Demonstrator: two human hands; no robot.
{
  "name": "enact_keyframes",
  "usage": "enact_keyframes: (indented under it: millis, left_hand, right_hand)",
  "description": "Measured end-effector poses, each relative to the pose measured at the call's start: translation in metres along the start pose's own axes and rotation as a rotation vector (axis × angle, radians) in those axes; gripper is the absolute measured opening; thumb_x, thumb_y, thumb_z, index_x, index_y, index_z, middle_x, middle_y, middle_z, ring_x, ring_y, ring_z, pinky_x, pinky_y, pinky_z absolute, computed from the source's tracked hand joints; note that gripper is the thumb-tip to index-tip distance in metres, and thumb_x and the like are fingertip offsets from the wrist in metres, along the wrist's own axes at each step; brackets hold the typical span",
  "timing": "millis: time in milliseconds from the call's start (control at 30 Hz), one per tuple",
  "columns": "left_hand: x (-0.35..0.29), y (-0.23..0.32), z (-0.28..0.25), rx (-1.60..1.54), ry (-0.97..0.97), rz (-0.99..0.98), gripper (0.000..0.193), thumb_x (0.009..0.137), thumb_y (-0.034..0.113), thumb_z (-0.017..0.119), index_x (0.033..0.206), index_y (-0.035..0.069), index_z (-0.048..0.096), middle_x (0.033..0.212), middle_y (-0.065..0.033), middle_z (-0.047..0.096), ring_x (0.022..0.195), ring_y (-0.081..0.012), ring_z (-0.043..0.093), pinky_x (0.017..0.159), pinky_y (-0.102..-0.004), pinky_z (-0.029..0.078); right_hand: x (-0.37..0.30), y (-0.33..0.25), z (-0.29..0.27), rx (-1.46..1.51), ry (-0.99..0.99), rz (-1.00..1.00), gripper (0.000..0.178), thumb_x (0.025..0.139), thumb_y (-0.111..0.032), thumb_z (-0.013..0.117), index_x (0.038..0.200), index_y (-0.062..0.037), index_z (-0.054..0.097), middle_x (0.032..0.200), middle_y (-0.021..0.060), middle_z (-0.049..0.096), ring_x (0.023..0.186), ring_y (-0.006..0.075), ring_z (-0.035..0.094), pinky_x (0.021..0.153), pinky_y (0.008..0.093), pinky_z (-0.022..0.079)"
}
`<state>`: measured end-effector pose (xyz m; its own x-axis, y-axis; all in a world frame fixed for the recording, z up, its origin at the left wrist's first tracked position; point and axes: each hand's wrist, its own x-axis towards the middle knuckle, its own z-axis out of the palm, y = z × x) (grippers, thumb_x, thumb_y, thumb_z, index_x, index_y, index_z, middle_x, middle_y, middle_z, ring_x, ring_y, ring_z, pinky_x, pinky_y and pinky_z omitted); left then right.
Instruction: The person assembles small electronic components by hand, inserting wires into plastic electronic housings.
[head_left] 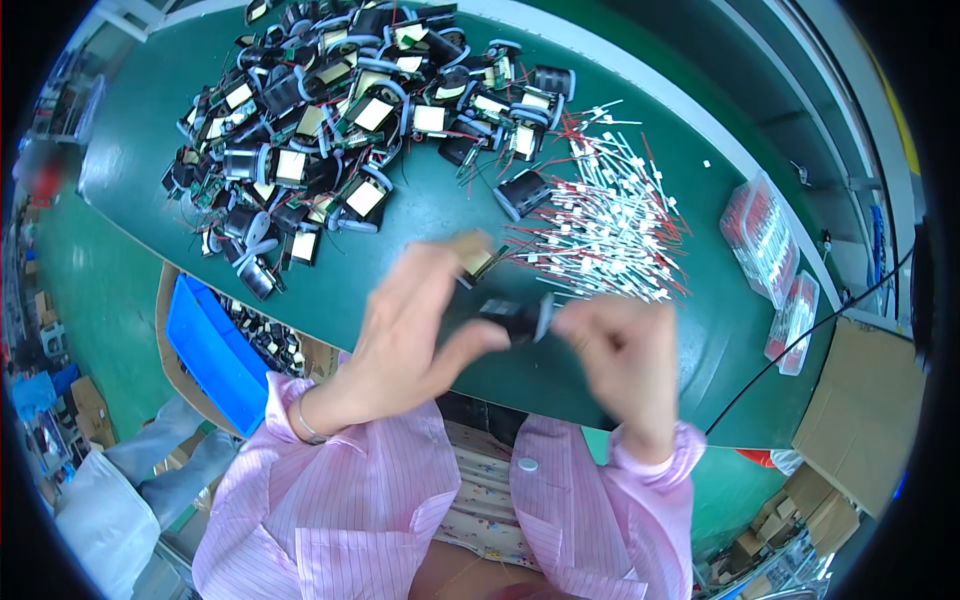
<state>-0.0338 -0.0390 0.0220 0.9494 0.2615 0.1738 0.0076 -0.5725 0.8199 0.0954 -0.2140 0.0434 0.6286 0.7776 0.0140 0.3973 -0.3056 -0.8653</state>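
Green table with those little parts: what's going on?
Someone in a pink striped shirt works bare-handed over the green table. The left hand has its thumb against a black part with a pale rim; the right hand has its fingertips beside that rim, though blur hides whether they pinch anything. Similar parts lie heaped beyond, toward the left, with red and white wires piled to the right.

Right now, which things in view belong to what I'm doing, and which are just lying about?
Likely belonging:
Black plastic part with grey ring, between left hand and right hand
Heaped black plastic parts with grey rings and pale-yellow pads
Loose red-and-white wires with white connectors

Seemingly just lying about:
Blue plastic rectangular tray, lower left
Brown cardboard, lower right
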Motion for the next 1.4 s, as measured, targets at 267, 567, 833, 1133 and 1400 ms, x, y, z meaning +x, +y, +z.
enact_keyframes:
  millis: [267,567,833,1133,1400]
  left_hand:
    - [-0.003,-0.027,0.043,0.6,0.269,-0.14,0.027,0.078,0.016,0.068,0.095,-0.001,0.054,0.092,-0.0146,0.05,0.088,-0.0319,0.048,0.071,-0.0402,0.035]
    - [-0.008,-0.035,0.033,0.182,0.382,0.036,0.019,0.081,-0.003,0.061,0.099,-0.003,0.057,0.094,-0.0132,0.056,0.075,-0.0246,0.055,0.065,-0.0331,0.043]
    - [-0.012,-0.038,0.001,-0.607,0.289,0.034,0.027,0.083,-0.005,0.063,0.11,-0.007,0.057,0.101,-0.0118,0.055,0.082,-0.0161,0.057,0.065,-0.0193,0.047]
    - [0.0,-0.035,0.006,-1.162,0.248,-0.213,0.026,0.084,-0.006,0.052,0.11,-0.002,0.057,0.107,-0.0198,0.06,0.077,-0.0187,0.06,0.051,-0.0204,0.039]
    - [0.011,0.006,0.012,-0.045,0.084,0.245,0.025,0.062,0.014,0.082,0.083,0.003,0.072,0.097,-0.0118,0.061,0.076,-0.021,0.054,0.058,-0.0272,0.043]
  right_hand:
    - [0.124,0.098,-0.077,-0.801,0.64,-0.072,0.021,0.087,-0.017,0.06,0.1,-0.0022,0.067,0.092,0.0143,0.067,0.086,0.0286,0.064,0.077,0.0376,0.05]
    - [0.162,0.11,-0.036,-0.896,0.134,-0.351,0.019,0.073,0.001,0.058,0.09,-0.0023,0.065,0.092,0.0111,0.061,0.096,0.0294,0.058,0.083,0.0401,0.047]
    - [0.107,0.051,-0.053,-1.068,0.322,-0.294,0.01,0.073,0.005,0.057,0.08,-0.0012,0.059,0.078,0.0138,0.06,0.083,0.0292,0.06,0.074,0.0406,0.045]
    - [-0.002,-0.002,0.0,0.275,0.116,0.018,0.004,0.08,0.0,0.068,0.081,0.0026,0.066,0.063,0.0033,0.053,0.053,0.0084,0.044,0.048,0.0248,0.032]
    - [-0.023,-0.003,0.014,0.446,-0.011,0.154,0.008,0.083,-0.001,0.065,0.076,0.0028,0.066,0.058,0.0022,0.049,0.048,0.0074,0.036,0.045,0.0261,0.024]
